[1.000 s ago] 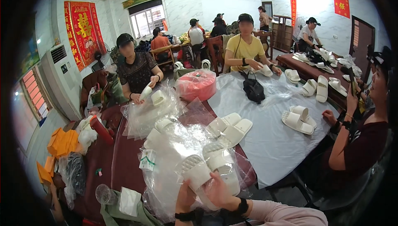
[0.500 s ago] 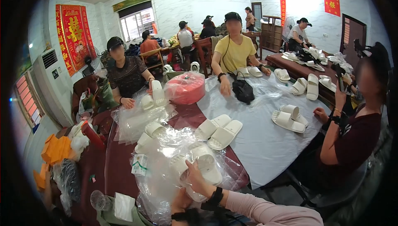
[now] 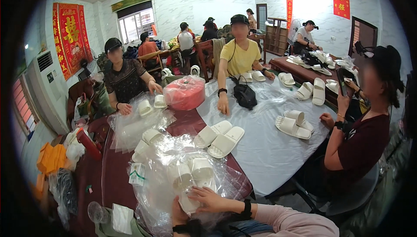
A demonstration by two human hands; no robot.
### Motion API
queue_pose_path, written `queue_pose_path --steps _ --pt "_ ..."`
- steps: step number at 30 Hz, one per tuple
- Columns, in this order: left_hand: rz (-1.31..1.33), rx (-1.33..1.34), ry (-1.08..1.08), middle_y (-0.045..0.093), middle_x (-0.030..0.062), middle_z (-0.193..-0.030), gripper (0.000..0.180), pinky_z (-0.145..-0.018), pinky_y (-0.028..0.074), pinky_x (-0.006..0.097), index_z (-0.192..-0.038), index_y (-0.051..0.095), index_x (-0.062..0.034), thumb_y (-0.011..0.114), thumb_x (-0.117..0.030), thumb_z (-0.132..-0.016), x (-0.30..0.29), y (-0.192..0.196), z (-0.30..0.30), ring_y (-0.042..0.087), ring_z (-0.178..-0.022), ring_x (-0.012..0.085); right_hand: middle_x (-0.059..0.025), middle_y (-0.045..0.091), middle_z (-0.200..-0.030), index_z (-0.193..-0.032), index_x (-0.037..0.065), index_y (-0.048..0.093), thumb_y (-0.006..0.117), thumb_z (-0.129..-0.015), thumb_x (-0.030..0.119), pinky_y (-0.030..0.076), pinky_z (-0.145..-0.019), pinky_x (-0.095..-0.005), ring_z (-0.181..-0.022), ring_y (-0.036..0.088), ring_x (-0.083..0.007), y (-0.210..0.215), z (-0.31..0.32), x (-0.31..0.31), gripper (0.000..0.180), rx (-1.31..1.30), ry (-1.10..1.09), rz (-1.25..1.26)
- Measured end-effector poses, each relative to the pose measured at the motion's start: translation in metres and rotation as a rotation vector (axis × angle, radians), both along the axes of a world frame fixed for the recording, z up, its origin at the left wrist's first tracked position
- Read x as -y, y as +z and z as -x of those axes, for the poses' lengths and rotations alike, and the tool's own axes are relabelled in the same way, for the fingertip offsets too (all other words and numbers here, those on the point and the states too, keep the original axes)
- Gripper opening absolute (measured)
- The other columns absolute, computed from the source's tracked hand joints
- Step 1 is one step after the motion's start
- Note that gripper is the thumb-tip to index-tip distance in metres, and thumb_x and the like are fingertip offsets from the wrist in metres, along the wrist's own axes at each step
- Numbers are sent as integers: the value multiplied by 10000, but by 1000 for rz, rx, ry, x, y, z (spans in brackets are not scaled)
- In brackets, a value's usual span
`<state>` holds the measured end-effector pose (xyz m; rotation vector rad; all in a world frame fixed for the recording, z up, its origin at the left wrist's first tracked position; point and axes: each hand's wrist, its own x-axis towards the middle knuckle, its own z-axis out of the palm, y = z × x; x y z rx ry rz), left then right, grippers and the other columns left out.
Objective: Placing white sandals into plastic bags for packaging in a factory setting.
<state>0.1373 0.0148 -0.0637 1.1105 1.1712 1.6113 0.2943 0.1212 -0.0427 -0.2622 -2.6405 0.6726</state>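
Note:
A pair of white slippers lies before me on clear plastic bags, straps away from me. My left hand grips the near end of the left slipper at its side, its fingers partly hidden. From the right, my right hand lies over the same slipper and holds it, its fingers a little apart. Under and around the pair spreads the crinkled clear plastic. Just beyond, another white pair sits side by side, and a further white slipper stands to the left.
A small white-green box stands left of my hands. Nearby are a clear cup and a white packet. Beyond lies a red plastic-wrapped bundle. People sit across and at right; more white slippers rest on the pale cloth.
My right hand has moved from the slippers' straps to the near end of the left slipper. The person at far left has lowered a slipper onto the plastic. The view has shifted slightly.

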Motion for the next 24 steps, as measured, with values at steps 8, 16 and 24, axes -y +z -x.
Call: queue_pose_path --steps 8,16,24 --pt "157 867 -52 533 151 -1249 569 -953 434 454 -1314 429 -25 420 -394 -882 -1 -34 11 539 -1117 326 -183 348 -1402 -1349 88 398 654 -792 323 237 -1089 -486 -1338 286 -361 3 13 9 656 113 38 -97" --pt "148 905 -100 520 125 -1246 560 -901 454 454 -1312 429 -41 512 -265 -805 -4 -14 9 532 -1096 293 -160 420 -1342 -1309 71 436 618 -796 240 269 -1046 -540 -1235 409 -331 13 26 13 570 83 -93 -270" --pt "44 822 -211 560 150 -1172 582 -913 459 425 -1268 436 12 552 2 -698 -10 -10 3 572 -1021 295 -183 473 -1307 -1311 64 442 582 -798 213 341 -1002 -486 -1189 461 -354 -4 35 -11 553 -30 -244 -171"
